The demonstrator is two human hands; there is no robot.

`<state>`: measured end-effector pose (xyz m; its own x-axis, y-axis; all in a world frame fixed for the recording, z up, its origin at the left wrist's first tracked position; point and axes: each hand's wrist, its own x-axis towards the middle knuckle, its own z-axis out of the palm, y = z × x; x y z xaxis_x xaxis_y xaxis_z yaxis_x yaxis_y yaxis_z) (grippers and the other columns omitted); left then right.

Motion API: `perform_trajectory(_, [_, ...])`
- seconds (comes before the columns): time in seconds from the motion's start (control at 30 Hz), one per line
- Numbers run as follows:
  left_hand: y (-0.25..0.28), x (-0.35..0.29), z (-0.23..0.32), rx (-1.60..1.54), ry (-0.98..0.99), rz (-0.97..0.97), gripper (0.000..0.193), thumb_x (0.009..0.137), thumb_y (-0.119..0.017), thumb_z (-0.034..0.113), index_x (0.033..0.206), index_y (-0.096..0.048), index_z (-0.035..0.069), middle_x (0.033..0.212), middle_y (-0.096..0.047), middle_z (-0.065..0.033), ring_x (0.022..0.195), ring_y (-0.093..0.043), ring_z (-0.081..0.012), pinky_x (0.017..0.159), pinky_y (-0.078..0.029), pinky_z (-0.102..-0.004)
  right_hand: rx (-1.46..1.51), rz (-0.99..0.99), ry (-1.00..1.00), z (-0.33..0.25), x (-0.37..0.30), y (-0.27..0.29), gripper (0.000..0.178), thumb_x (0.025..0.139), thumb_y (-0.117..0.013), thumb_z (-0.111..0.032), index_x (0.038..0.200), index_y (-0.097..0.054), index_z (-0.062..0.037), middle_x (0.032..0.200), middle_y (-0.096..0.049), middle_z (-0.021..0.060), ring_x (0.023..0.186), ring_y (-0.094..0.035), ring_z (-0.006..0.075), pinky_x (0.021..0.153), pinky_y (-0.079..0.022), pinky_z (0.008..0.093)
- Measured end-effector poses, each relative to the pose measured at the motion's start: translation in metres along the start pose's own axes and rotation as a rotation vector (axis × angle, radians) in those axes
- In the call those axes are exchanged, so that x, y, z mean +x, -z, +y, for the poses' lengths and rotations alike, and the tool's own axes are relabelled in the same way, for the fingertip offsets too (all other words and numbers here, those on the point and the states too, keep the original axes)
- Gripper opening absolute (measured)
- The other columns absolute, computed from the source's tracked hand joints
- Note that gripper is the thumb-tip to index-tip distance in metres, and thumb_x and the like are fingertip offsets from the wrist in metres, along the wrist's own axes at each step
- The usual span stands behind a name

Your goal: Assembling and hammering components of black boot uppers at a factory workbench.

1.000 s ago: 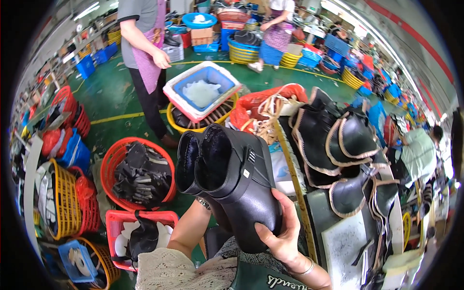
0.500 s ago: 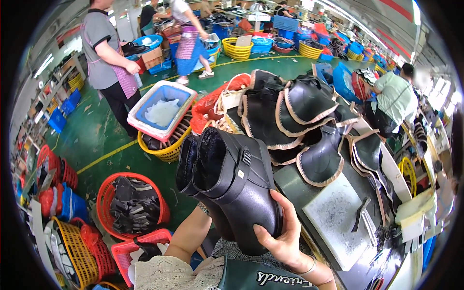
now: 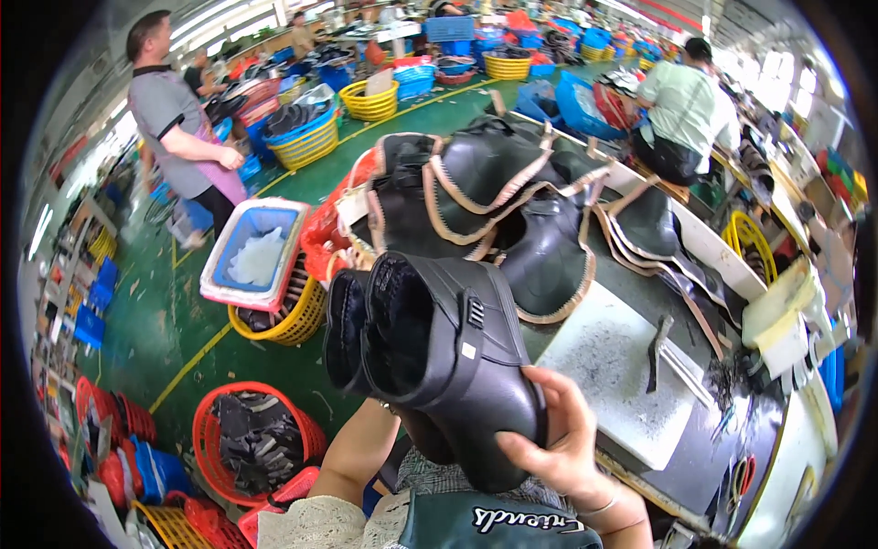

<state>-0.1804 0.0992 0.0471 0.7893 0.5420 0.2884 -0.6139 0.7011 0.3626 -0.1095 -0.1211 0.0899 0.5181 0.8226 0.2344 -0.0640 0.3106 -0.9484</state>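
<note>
In front of me are two black ankle boots side by side, their dark-lined openings facing up and to the left. The nearer boot (image 3: 485,384) has a buckled strap with a small pale tag. My right hand (image 3: 549,435) is closed round its lower right part, thumb on the near side and fingers behind. The second boot (image 3: 343,343) is mostly covered by the first. My left forearm (image 3: 352,453) reaches up beneath the boots; they hide the left hand and its fingers. Beyond lies a pile of black boot uppers (image 3: 540,247) with pale edging.
At right, the bench holds a white slab (image 3: 613,375), a dark-handled tool (image 3: 657,352) and scissors (image 3: 743,476). A red basket (image 3: 203,448) of black pieces stands lower left. A blue tub (image 3: 219,265) sits over a yellow basket (image 3: 306,320). Co-workers stand at left and sit at right.
The view has swung to the right, so the bench and pile sit further left. Both boots stay held in nearly the same pose. A person walking at the back has left the view's middle.
</note>
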Motion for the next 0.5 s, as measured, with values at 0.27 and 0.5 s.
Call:
perform_trajectory(0.27, [0.02,-0.014,-0.022,-0.11,0.349,-0.098,0.058,0.097,-0.045,0.043,0.137,-0.041,0.002,0.122,-0.056,-0.016,0.113,-0.057,-0.0301,0.103,-0.044,-0.0464,0.035,0.248,-0.288,-0.072,-0.016,0.115,0.052,0.079,-0.076,-0.002,0.126,-0.056,0.0026,0.119,-0.063,0.0126,0.11,-0.059,0.0181,0.1,-0.044,0.0317])
perform_trajectory(0.5, [0.024,0.094,-0.053,-0.19,0.592,-0.109,0.059,0.097,-0.045,0.044,0.137,-0.041,0.001,0.121,-0.057,-0.0164,0.112,-0.057,-0.0304,0.103,-0.044,-0.0465,-0.265,0.289,-0.399,-0.079,-0.054,0.197,0.046,0.079,-0.075,-0.004,0.122,-0.061,0.0041,0.115,-0.064,0.0094,0.108,-0.058,0.0141,0.1,-0.044,0.0291])
